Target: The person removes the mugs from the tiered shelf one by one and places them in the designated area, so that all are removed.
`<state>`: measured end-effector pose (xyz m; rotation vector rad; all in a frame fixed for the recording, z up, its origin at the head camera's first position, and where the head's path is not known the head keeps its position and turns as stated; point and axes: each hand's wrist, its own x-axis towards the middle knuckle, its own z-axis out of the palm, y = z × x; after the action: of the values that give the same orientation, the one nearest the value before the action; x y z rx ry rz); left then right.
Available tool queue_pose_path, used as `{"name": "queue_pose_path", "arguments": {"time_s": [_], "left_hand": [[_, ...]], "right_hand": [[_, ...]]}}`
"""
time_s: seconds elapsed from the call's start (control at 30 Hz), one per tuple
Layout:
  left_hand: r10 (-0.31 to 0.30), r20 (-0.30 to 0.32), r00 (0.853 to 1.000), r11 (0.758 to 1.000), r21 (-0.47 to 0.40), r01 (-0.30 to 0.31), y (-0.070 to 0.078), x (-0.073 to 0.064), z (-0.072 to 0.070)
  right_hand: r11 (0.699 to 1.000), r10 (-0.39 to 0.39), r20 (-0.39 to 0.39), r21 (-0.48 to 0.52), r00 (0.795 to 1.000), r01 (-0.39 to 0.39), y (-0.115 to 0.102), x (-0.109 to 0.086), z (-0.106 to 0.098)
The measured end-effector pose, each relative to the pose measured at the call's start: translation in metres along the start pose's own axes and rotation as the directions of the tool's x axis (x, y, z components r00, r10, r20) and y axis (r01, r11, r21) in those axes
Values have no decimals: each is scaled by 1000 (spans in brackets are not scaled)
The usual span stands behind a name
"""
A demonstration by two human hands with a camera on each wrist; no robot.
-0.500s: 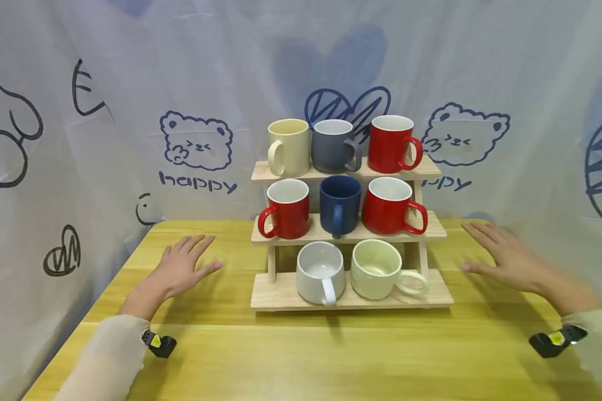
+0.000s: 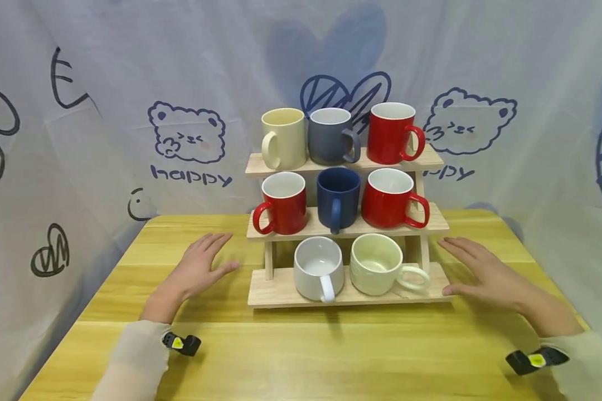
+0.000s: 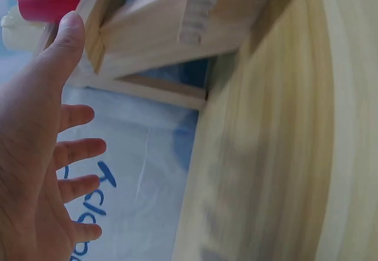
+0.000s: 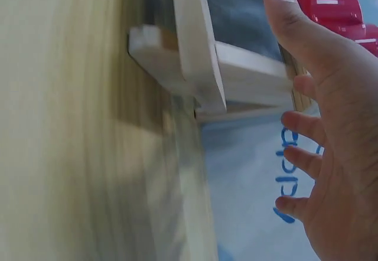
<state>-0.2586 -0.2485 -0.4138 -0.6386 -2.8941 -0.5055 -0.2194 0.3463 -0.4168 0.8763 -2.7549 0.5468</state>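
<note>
A three-tier wooden rack point(image 2: 281, 298) stands on the table with several mugs on it. On top are a cream mug point(image 2: 288, 139), a grey mug point(image 2: 326, 139) and a red mug point(image 2: 387, 136). The middle tier bears a red mug point(image 2: 291, 209), a navy mug point(image 2: 342, 203) and another red mug point(image 2: 383, 203). Below sit a white mug point(image 2: 313, 278) and a pale yellow-green mug point(image 2: 373, 275). My left hand point(image 2: 193, 273), fingers spread, is left of the rack, apart from it. My right hand point(image 2: 489, 278) is just right of the rack, its fingers extended, holding nothing.
The wooden table point(image 2: 331, 356) runs in front of the rack and to both sides. A pale curtain point(image 2: 190, 61) with bear and heart drawings hangs close behind the rack and along the sides.
Both hands have moved inward toward the rack, the left hand rightward and the right hand leftward. The head view has shifted slightly; the mugs keep their places on the rack.
</note>
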Motion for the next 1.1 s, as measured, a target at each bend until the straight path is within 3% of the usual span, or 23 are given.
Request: {"name": "queue_pose_path", "arguments": {"time_s": [0.33,0.5,0.6,0.83,1.1], "left_hand": [[43,-93,995,994,-95,-52,23,16,3],[52,-146,988,989,-133,-71,32,24,-2],[48,-173,984,985,-157,-76,37,28,-6],[57,-223,973,978,-182,-99,44,32,-23],[59,-228,972,970,-218,-110,57,42,-42]], "right_hand": [[1000,-21,23,16,1000,21,-15,6,22],[999,45,68,22,997,-46,-20,4,33],[998,61,80,4,995,-62,-22,4,38],[998,11,39,-56,999,-9,-30,9,42],[996,6,4,-94,1000,-5,-36,5,44]]}}
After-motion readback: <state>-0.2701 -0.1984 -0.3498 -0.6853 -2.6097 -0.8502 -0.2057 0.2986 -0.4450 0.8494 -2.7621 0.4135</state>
